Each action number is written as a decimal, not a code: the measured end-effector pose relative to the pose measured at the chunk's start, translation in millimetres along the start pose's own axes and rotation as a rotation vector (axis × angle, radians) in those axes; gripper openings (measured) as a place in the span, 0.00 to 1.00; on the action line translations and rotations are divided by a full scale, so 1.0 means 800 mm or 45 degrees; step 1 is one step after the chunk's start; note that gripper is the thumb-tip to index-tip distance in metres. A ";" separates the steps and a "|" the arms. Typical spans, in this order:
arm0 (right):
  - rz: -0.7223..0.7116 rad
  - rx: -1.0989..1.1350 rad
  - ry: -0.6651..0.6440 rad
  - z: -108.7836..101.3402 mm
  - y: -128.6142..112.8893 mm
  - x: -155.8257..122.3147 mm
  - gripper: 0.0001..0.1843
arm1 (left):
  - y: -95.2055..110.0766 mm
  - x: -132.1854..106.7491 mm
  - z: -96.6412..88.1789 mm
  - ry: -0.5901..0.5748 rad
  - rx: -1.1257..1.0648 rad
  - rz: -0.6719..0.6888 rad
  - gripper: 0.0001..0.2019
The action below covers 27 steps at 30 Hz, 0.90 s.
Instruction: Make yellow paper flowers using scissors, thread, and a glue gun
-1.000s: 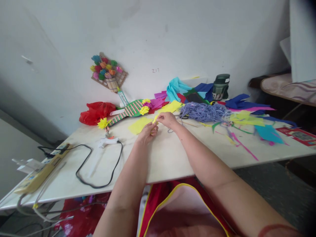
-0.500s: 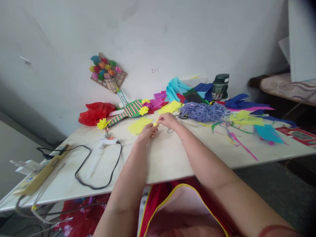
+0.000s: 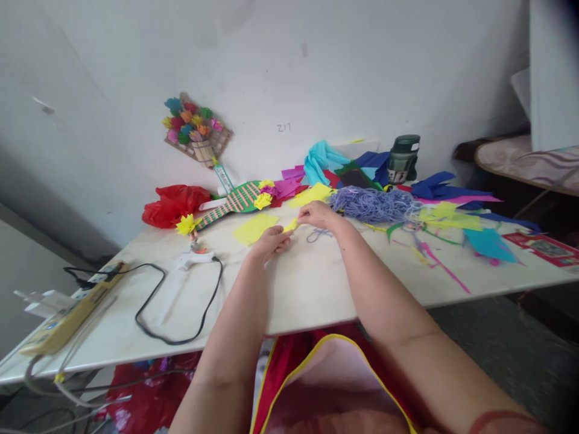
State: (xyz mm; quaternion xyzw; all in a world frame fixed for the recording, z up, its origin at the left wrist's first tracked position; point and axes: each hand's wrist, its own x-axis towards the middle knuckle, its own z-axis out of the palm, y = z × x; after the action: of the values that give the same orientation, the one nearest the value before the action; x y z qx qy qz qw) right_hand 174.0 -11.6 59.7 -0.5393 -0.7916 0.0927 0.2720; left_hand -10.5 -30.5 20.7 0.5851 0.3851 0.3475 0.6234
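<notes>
A small piece of yellow crepe paper (image 3: 291, 226) stretches between my hands above the middle of the table. My left hand (image 3: 272, 241) pinches its near end between thumb and fingers. At its upper right end, my right hand (image 3: 315, 214) is closed on the same paper with the fingertips. Just behind my left hand lies a flat yellow sheet (image 3: 257, 229), and another yellow sheet (image 3: 312, 194) rests behind my right hand. A loop of thin purple yarn (image 3: 318, 235) lies on the table below my right hand.
A purple yarn heap (image 3: 380, 204), coloured paper and a dark bottle (image 3: 404, 158) stand right. Left are a striped lute-shaped craft (image 3: 242, 198) with yellow flowers, a glue gun (image 3: 196, 258) with a black cord (image 3: 167, 342), a power strip (image 3: 67, 313) and a red bag (image 3: 176, 205).
My right hand has moved slightly up and right, away from my left hand. More of the yellow paper now shows between them.
</notes>
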 end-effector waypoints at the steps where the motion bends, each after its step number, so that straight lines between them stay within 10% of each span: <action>1: -0.004 0.001 0.011 0.000 -0.001 0.000 0.09 | 0.000 -0.001 0.000 -0.007 0.015 0.001 0.19; 18: -0.122 -0.030 0.022 0.003 -0.016 -0.001 0.08 | 0.000 0.001 0.002 -0.070 0.377 -0.078 0.15; 27: -0.016 0.725 -0.355 0.015 0.012 -0.001 0.13 | 0.008 -0.009 0.004 -0.423 0.195 -0.090 0.17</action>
State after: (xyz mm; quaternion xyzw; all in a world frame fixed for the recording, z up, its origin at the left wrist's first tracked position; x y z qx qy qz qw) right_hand 175.8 -6.7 45.4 -0.4187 -0.7668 0.3819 0.3014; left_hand -10.7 -37.8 27.6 0.6664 0.3225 0.1936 0.6437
